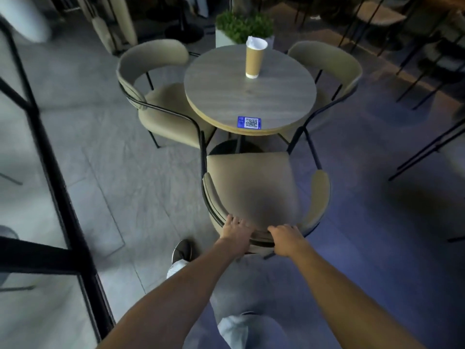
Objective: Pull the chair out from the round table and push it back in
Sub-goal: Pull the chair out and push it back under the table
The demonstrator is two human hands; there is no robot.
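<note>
A beige padded chair (251, 187) with a curved backrest and thin black frame stands in front of me, its seat fully out from under the round wooden table (249, 102). My left hand (235, 231) grips the top of the backrest left of centre. My right hand (286, 239) grips the same backrest just to the right. Both hands curl over the rim, fingers on the inner side. The table's black pedestal base shows between seat and tabletop.
A brown paper cup (254, 59) and a blue QR card (249, 122) sit on the table. Two matching chairs (161, 96) (334, 71) flank it. A planter (242, 28) stands behind, a black-framed glass partition (50, 172) on my left, more chair legs at right.
</note>
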